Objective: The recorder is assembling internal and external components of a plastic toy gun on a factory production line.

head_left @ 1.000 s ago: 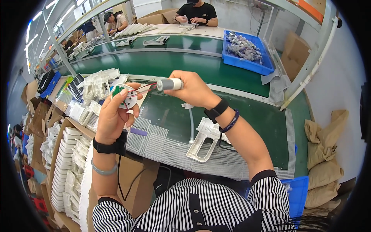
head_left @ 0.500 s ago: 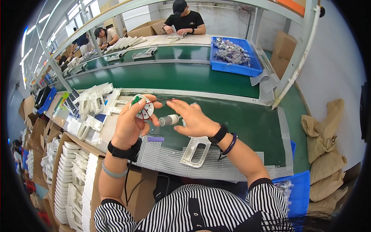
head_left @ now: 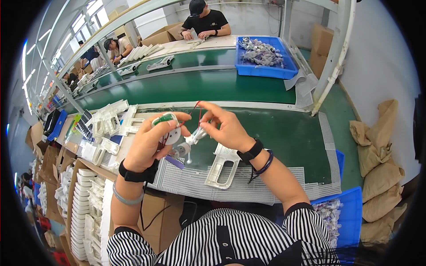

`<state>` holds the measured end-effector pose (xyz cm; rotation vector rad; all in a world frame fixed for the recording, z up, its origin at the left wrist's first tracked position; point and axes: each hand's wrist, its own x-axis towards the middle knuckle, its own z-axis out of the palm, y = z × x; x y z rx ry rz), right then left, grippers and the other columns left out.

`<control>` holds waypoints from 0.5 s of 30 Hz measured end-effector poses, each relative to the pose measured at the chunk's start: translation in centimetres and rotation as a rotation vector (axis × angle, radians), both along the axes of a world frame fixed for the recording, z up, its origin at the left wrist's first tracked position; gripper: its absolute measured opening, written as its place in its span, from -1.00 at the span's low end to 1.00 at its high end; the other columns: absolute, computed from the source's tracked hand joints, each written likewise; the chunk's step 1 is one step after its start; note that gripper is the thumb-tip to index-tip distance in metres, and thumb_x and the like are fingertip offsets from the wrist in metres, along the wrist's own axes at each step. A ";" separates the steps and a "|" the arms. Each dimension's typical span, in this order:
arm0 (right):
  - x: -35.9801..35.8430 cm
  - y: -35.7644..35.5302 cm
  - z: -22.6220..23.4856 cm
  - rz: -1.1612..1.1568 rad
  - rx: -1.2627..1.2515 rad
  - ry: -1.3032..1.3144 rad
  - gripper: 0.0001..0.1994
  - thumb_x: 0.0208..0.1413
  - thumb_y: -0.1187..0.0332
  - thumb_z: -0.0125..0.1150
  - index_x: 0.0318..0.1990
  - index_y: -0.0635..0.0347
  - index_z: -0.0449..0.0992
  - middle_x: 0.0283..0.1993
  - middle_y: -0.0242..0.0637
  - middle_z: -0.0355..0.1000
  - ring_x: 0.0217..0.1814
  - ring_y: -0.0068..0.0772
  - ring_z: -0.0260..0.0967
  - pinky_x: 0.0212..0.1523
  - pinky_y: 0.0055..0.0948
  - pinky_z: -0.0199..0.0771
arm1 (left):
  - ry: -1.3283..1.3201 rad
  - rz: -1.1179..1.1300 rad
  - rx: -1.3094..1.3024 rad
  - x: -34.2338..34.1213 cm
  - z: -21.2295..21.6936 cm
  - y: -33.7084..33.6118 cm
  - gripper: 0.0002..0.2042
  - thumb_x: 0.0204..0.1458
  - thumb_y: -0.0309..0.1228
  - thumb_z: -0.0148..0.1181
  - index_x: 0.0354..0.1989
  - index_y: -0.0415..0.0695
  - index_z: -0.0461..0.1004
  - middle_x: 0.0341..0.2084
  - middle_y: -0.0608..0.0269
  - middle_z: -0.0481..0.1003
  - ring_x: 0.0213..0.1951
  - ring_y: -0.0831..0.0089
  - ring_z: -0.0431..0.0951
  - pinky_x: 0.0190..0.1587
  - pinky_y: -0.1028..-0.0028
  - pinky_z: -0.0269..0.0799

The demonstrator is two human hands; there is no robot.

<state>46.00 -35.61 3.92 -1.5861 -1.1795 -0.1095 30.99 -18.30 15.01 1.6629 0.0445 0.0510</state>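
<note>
My left hand is closed round a round white part that carries a green circuit board. Just right of it, the thumb and fingers of my right hand pinch a small white plastic piece. A thin red wire loops up between the hands, over my right fingers. Below the round part hangs a grey cylindrical motor, close to the white piece; whether they are joined I cannot tell. Under my left hand a purple block shows in part. A white handle shell lies below my right hand.
Clear ribbed matting lines the green bench's near edge. White shells are piled at left, above a carton of stacked white parts. Blue bins stand at far right and near right. Co-workers sit across the belt.
My right hand has gone from spread fingers to a pinch, and the white piece now shows in it. The red wire has risen into a loop. The whole view has shifted slightly.
</note>
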 end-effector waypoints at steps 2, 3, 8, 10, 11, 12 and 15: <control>-0.2 -0.3 -0.2 0.088 0.073 0.266 -0.36 0.15 0.41 0.29 0.42 0.02 0.27 0.13 -0.22 0.42 -0.09 -0.41 0.47 0.19 -0.30 0.36 | -0.051 -0.002 -0.047 -0.1 0.3 0.0 -0.62 0.23 -0.29 0.05 0.06 -0.33 0.51 -0.35 0.17 0.61 -0.77 0.70 0.19 -0.73 0.65 0.03; -0.3 -0.3 -0.7 0.092 0.076 0.264 -0.36 0.15 0.41 0.29 0.42 0.02 0.27 0.13 -0.22 0.42 -0.09 -0.41 0.47 0.19 -0.30 0.36 | -0.100 -0.006 -0.096 -0.2 0.5 0.0 -0.62 0.23 -0.30 0.04 0.06 -0.35 0.50 -0.35 0.17 0.61 -0.77 0.69 0.19 -0.72 0.66 0.04; 0.1 0.3 -4.4 0.119 -0.101 0.043 -0.45 0.21 0.18 0.28 0.31 0.15 0.39 0.32 -0.05 0.30 0.39 -0.06 0.24 0.38 -0.19 0.23 | -0.151 0.027 -0.093 -0.3 0.4 0.2 -0.55 0.23 -0.28 -0.03 0.13 -0.43 0.43 -0.29 0.10 0.63 -0.80 0.69 0.16 -0.76 0.66 0.02; -1.0 0.7 -4.9 0.241 -0.182 0.100 -0.48 0.22 0.15 0.27 0.27 0.20 0.42 0.27 -0.04 0.35 0.37 -0.07 0.27 0.36 -0.21 0.26 | -0.163 0.058 -0.104 -0.3 0.3 0.3 -0.54 0.24 -0.28 -0.03 0.14 -0.43 0.42 -0.26 0.08 0.63 -0.81 0.69 0.16 -0.76 0.66 0.02; -1.5 1.0 -5.3 0.306 -0.218 0.147 -0.49 0.25 0.14 0.26 0.26 0.21 0.42 0.21 -0.10 0.42 0.32 -0.18 0.33 0.32 -0.23 0.30 | -0.174 0.079 -0.120 -0.4 0.2 0.3 -0.53 0.24 -0.28 -0.04 0.16 -0.44 0.41 -0.24 0.05 0.64 -0.81 0.69 0.16 -0.76 0.67 0.02; -2.3 1.1 -5.6 0.376 -0.253 0.244 -0.48 0.24 0.11 0.27 0.25 0.23 0.43 0.16 -0.09 0.45 0.25 -0.20 0.37 0.25 -0.27 0.36 | -0.178 0.077 -0.121 -0.7 0.2 0.4 -0.53 0.24 -0.29 -0.04 0.18 -0.44 0.40 -0.18 0.00 0.64 -0.81 0.70 0.16 -0.76 0.67 0.03; -4.0 1.6 -5.7 0.493 -0.240 0.411 -0.50 0.22 0.07 0.31 0.17 0.24 0.49 -0.02 -0.15 0.56 0.01 -0.34 0.49 0.05 -0.36 0.48 | -0.181 0.137 -0.155 -1.6 0.0 0.5 -0.53 0.24 -0.29 -0.03 0.18 -0.44 0.39 -0.16 -0.02 0.64 -0.80 0.70 0.17 -0.76 0.68 0.04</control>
